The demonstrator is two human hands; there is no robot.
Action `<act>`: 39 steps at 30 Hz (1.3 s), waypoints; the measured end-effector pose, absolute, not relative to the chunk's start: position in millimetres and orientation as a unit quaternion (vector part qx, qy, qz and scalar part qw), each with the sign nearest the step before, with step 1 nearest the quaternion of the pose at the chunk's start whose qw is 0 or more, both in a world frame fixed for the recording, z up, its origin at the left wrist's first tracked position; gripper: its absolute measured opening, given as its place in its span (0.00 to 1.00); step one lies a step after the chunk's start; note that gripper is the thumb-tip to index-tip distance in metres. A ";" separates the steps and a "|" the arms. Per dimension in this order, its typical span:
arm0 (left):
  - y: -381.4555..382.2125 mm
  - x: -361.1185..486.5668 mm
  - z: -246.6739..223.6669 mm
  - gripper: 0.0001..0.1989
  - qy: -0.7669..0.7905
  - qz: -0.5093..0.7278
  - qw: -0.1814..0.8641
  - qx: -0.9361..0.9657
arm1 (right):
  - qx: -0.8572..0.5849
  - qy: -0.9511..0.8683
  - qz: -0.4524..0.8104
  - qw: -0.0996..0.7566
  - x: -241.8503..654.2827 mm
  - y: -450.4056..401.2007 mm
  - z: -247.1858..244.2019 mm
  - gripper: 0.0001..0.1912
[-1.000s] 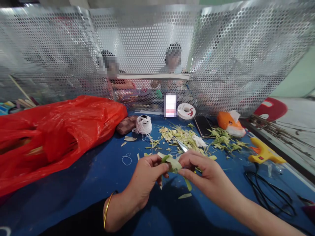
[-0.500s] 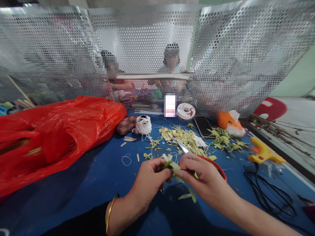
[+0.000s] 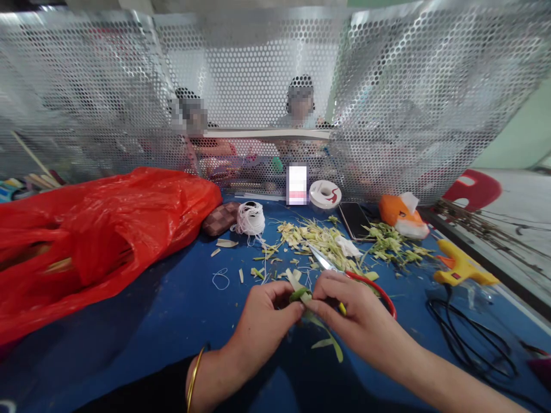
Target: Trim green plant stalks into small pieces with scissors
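Note:
Between my two hands is a small piece of folded green leaf strips [image 3: 300, 293], with loose ends sticking up and hanging down. My left hand [image 3: 266, 314] pinches it from the left between thumb and fingers. From the right, my right hand [image 3: 350, 304] pinches the same strips at their other side. Just beyond my right hand lie scissors [image 3: 373, 281] with red handles, blades pointing away to the left; the hand covers part of them. Leaf scraps [image 3: 316, 238] are heaped behind the scissors.
A red plastic bag [image 3: 142, 218] spreads over the left. White string [image 3: 251, 219], a checkered pouch [image 3: 220, 219], a tape roll [image 3: 325, 195], a phone [image 3: 355, 220], tissues [image 3: 404, 215] and a yellow glue gun [image 3: 465, 267] lie around. Two people sit behind a perforated sheet [image 3: 267, 69].
My fingers have shifted slightly on the leaf strips, and my left thumb has moved a little right and down. The hanging ends swing lower. Things on the table stay put.

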State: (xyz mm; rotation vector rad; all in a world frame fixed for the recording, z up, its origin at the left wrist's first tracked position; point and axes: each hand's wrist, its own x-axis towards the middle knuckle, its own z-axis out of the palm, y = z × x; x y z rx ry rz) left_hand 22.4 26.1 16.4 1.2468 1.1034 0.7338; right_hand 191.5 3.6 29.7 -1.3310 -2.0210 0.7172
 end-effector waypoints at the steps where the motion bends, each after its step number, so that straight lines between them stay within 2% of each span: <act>1: 25.6 22.8 16.1 0.04 0.480 0.317 0.611 0.544 | -0.504 -0.762 0.270 0.304 191.0 3.7 28.3 0.13; 9: 23.2 23.3 15.3 0.05 0.479 0.307 0.625 0.535 | -0.535 -0.744 0.259 0.305 189.2 2.0 22.1 0.12; 20: 23.2 23.0 12.5 0.04 0.479 0.316 0.573 0.585 | -0.560 -0.727 0.255 0.306 188.6 4.0 21.5 0.12; 28: 23.4 22.3 10.9 0.05 0.480 0.340 0.560 0.583 | -0.550 -0.705 0.288 0.342 188.0 3.0 20.5 0.09; 35: 27.0 22.8 10.1 0.09 0.476 0.335 0.642 0.499 | -0.553 -0.672 0.317 0.378 187.9 2.2 23.8 0.02; 39: 31.0 19.3 16.7 0.12 0.481 0.373 0.676 0.416 | -0.521 -0.705 0.282 0.390 196.7 7.0 32.9 0.04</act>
